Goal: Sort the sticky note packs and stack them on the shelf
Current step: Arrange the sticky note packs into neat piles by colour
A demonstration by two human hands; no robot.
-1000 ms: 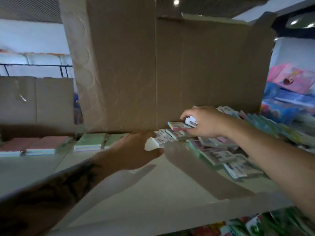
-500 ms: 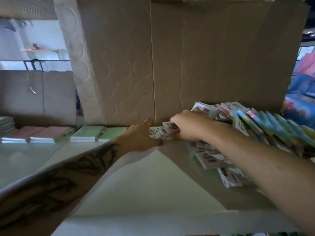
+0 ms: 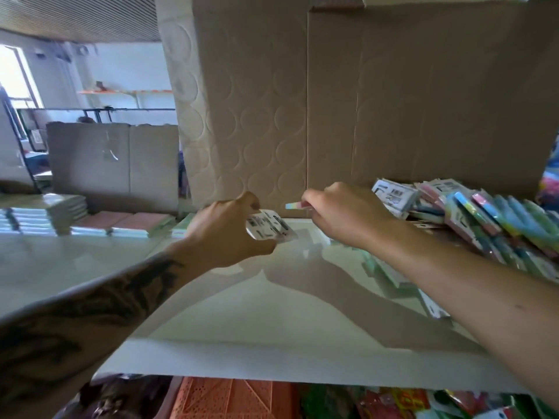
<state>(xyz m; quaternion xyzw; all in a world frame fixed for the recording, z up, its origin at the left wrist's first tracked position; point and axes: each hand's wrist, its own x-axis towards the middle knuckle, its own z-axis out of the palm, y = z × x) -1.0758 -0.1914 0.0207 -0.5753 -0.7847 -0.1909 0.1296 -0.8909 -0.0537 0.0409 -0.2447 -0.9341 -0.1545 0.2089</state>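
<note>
The left hand (image 3: 223,234) pinches a clear pack (image 3: 270,226); the right hand (image 3: 344,214) pinches a pastel pack (image 3: 294,205), the heap of packs (image 3: 484,216) just right of it.

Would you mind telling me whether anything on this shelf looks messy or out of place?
Yes: the sticky note packs on the right lie in a loose, toppled heap, leaning at angles against the cardboard box, unlike the flat, neat stacks on the left.

Both hands (image 3: 223,234) (image 3: 348,216) reach forward, fingers pinched.
</note>
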